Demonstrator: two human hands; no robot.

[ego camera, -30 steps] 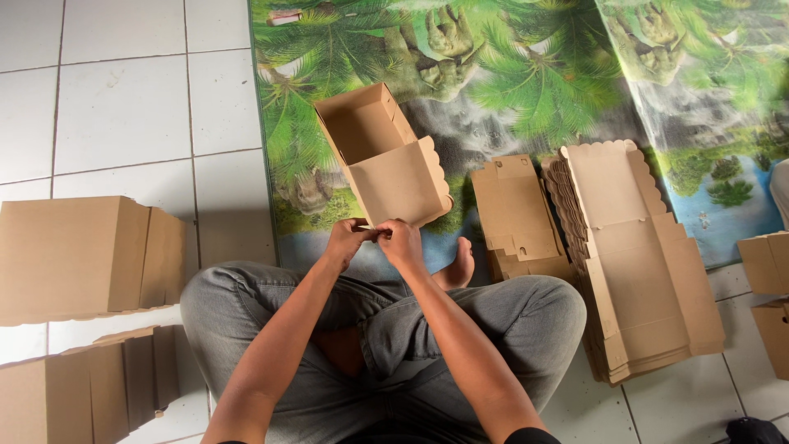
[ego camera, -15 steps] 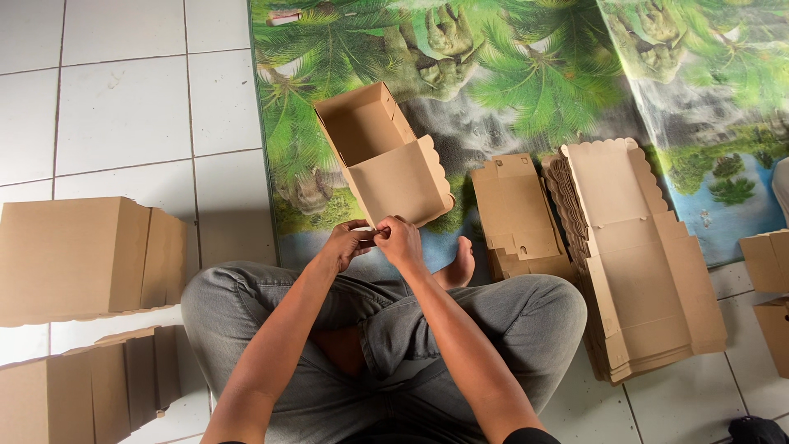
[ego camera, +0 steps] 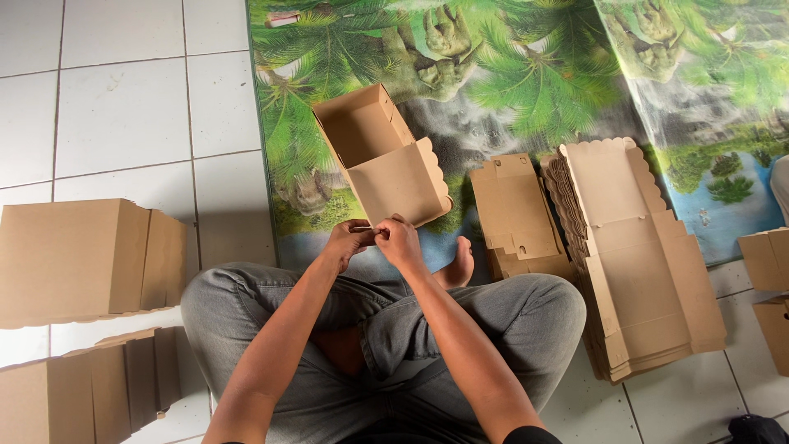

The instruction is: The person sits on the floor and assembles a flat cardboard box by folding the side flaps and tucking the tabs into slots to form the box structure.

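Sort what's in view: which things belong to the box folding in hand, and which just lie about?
In the job:
left hand and right hand, fingertips together below the open box
stack of flat blanks
smaller flat pieces
folded boxes

Lying about:
jungle-print mat
dark object at the lower right

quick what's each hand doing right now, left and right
Left hand: fingers pinched shut against the right hand's; anything held is too small to tell.
Right hand: same pinch, just below the open cardboard box.
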